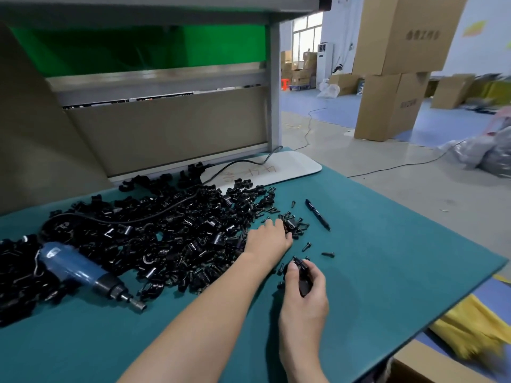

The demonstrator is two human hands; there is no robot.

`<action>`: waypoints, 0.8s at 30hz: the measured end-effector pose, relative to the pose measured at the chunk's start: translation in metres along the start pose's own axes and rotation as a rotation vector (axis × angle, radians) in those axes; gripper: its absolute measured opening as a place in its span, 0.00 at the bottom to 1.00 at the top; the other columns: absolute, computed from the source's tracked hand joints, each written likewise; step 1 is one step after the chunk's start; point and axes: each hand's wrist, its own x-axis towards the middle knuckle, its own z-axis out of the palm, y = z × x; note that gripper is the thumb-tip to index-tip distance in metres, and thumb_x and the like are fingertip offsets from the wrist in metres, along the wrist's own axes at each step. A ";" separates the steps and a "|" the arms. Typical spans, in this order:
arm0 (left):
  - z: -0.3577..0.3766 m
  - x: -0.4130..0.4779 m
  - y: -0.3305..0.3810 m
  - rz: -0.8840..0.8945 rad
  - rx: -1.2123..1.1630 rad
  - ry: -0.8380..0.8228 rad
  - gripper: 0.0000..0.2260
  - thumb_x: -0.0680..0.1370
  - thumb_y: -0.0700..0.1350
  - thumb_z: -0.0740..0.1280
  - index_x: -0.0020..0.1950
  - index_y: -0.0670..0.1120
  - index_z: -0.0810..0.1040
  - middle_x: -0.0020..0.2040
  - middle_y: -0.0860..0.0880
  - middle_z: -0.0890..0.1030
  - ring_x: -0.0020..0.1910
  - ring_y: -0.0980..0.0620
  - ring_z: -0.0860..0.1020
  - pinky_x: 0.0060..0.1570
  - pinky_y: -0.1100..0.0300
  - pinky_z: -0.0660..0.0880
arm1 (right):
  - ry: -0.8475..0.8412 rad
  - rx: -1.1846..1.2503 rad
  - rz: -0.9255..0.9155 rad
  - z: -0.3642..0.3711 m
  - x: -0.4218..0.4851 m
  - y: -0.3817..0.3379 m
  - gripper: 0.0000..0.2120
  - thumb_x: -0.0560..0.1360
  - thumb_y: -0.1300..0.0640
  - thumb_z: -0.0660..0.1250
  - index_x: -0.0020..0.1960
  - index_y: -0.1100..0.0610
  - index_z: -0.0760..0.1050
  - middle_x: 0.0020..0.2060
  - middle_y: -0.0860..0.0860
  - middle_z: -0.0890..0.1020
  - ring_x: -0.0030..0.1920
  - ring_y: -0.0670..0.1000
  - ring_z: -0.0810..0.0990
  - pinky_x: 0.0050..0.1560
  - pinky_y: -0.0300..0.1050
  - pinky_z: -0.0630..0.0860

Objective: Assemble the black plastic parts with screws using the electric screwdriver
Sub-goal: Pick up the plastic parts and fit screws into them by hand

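Note:
A big heap of black plastic parts (154, 230) covers the left half of the green mat (387, 272). The blue electric screwdriver (83, 269) lies at the heap's front left, its bit pointing right, and neither hand touches it. Loose black screws (296, 219) lie in a cluster right of the heap. My left hand (266, 240) reaches across, and its spread fingertips touch that cluster. Nearer to me, my right hand (304, 288) grips one black plastic part (302, 277) just above the mat, with a few screws around it.
A black pen (318, 214) lies right of the screws. The screwdriver's cord runs back over the heap to a white board (290, 167). A grey bench frame (166, 125) stands behind. The mat's right edge drops to the floor, with yellow material (470, 330) and cardboard boxes (387, 106) beyond.

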 end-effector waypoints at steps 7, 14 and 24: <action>-0.006 -0.020 -0.015 0.134 0.112 0.061 0.13 0.87 0.47 0.50 0.57 0.40 0.70 0.49 0.43 0.80 0.48 0.38 0.82 0.37 0.52 0.67 | -0.019 -0.051 -0.040 0.000 -0.001 0.001 0.07 0.81 0.53 0.69 0.48 0.41 0.74 0.39 0.38 0.81 0.38 0.30 0.78 0.38 0.27 0.71; -0.014 -0.047 -0.044 0.260 0.213 0.071 0.15 0.87 0.52 0.51 0.61 0.44 0.71 0.55 0.46 0.77 0.51 0.44 0.79 0.37 0.53 0.65 | -0.063 -0.062 -0.033 0.001 -0.003 -0.001 0.04 0.81 0.51 0.68 0.50 0.43 0.74 0.51 0.42 0.83 0.54 0.43 0.81 0.47 0.36 0.72; -0.052 -0.122 -0.067 -0.008 -0.642 0.284 0.17 0.86 0.52 0.55 0.69 0.48 0.75 0.53 0.54 0.71 0.54 0.57 0.72 0.56 0.62 0.70 | -0.254 0.054 0.086 -0.003 -0.006 -0.008 0.04 0.81 0.55 0.70 0.54 0.50 0.81 0.48 0.48 0.87 0.50 0.48 0.87 0.49 0.38 0.82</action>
